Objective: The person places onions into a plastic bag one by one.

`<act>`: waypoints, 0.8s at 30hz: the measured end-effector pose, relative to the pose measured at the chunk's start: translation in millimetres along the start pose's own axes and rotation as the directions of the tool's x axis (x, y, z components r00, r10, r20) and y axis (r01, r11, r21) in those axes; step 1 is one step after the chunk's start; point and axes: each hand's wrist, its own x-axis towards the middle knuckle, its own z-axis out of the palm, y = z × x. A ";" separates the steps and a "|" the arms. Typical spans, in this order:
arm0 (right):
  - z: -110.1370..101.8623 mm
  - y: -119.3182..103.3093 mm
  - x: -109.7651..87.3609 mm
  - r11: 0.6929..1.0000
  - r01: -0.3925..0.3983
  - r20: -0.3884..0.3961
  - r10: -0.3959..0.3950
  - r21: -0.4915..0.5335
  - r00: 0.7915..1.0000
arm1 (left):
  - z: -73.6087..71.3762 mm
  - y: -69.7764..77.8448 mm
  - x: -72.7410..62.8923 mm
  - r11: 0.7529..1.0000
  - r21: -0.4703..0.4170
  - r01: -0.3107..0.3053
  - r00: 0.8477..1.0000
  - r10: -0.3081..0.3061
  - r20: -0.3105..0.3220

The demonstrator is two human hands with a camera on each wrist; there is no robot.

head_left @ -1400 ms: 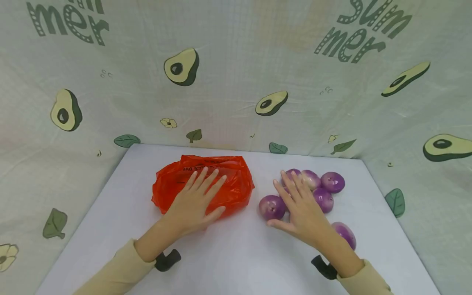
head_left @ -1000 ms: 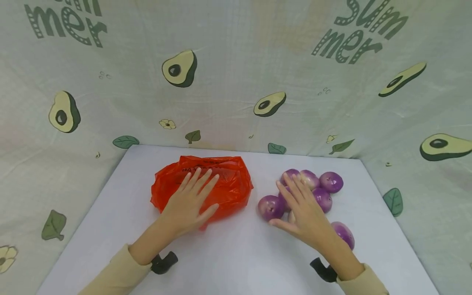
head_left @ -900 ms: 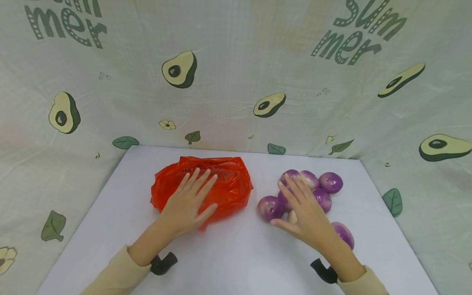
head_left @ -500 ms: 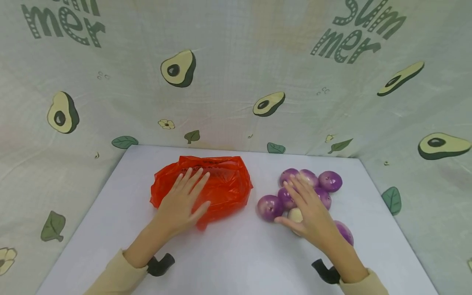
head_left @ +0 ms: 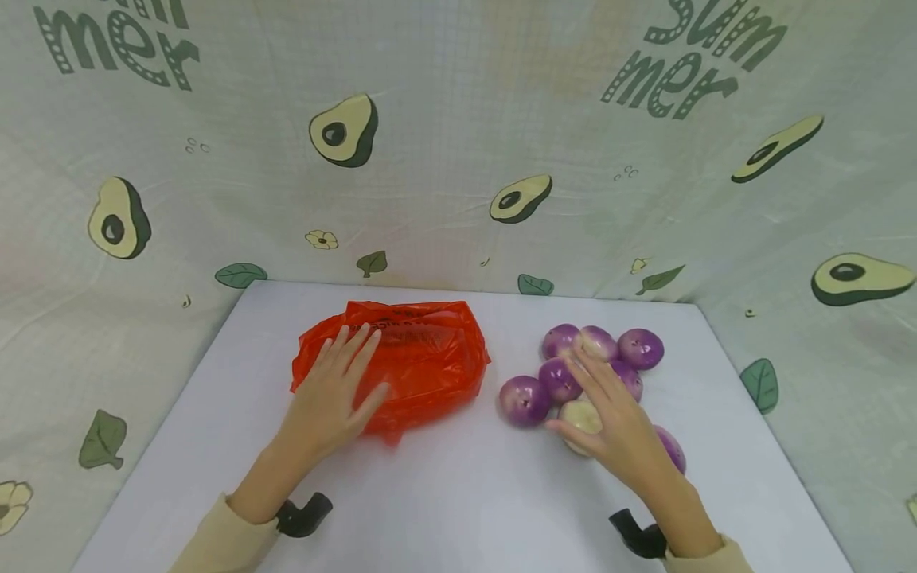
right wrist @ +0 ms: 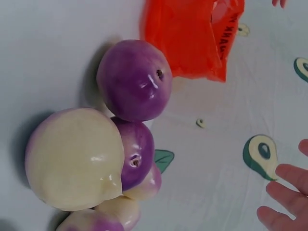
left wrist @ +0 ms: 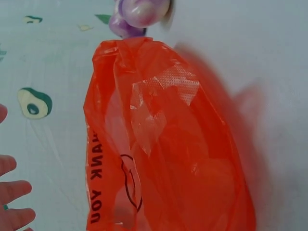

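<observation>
In the head view an open red plastic bag (head_left: 423,374) lies on the left half of the white table. My left hand (head_left: 325,398) is over its left part, palm down with fingers straight and spread, holding nothing. To the right lie several round, turnip-like vegetables (head_left: 525,401), purple with cream undersides. My right hand (head_left: 616,418) is spread above them and hides some. A cream-sided one (head_left: 580,418) shows beside its thumb. The left wrist view shows the bag's gaping mouth (left wrist: 163,144) with printed lettering; the right wrist view shows small stem marks on the purple vegetables (right wrist: 134,79).
The white table (head_left: 458,509) meets a pale cloth backdrop (head_left: 430,159) printed with avocados and leaves. One vegetable (head_left: 671,450) lies apart, partly behind my right forearm. Black straps (head_left: 304,516) sit at both wrists.
My left hand has drifted left over the bag, uncovering more of its middle. The right hand has shifted slightly right and nearer, revealing more vegetables. Bag and vegetables stay in place.
</observation>
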 end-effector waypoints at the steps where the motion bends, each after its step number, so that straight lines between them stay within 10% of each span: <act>1: -0.3 0.7 -1.2 1.000 -0.005 0.001 0.005 0.004 1.000 | -0.2 -1.2 -0.8 1.000 -0.001 0.009 1.000 -0.009 -0.003; 15: -9.1 6.2 -22.2 0.975 -0.222 0.044 0.221 0.015 0.974 | -1.6 -21.3 -11.7 0.996 -0.050 0.072 0.988 -0.079 -0.137; 24: -10.2 13.9 -30.3 0.980 -0.189 -0.056 0.193 0.069 0.980 | -2.4 -35.4 -21.7 0.985 -0.113 0.127 0.966 -0.148 -0.211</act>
